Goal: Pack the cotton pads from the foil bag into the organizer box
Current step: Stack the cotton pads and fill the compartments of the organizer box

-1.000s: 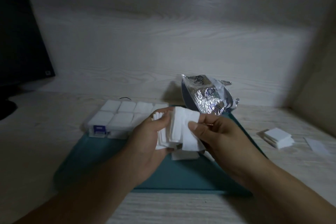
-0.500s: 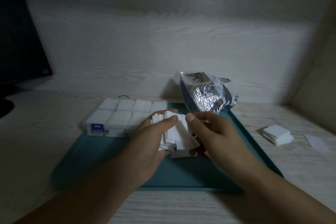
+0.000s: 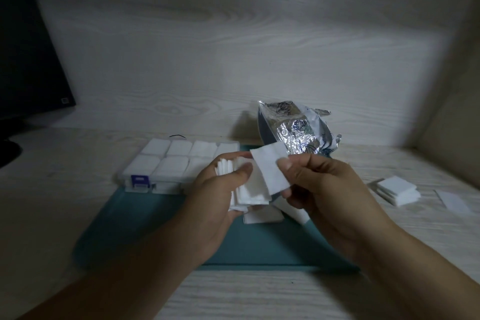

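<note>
Right hand [image 3: 324, 189] now lifting one pad [image 3: 270, 169] off stack [image 3: 246, 189], left hand [image 3: 215, 197] gripping

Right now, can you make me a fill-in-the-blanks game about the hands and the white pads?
1. The left hand holds a ____ of pads.
2. The right hand pinches ____ pad.
3. The foil bag lies ____ the hands.
4. The organizer box sits partly on a ____ mat.

Missing words: stack; one; behind; teal
</note>
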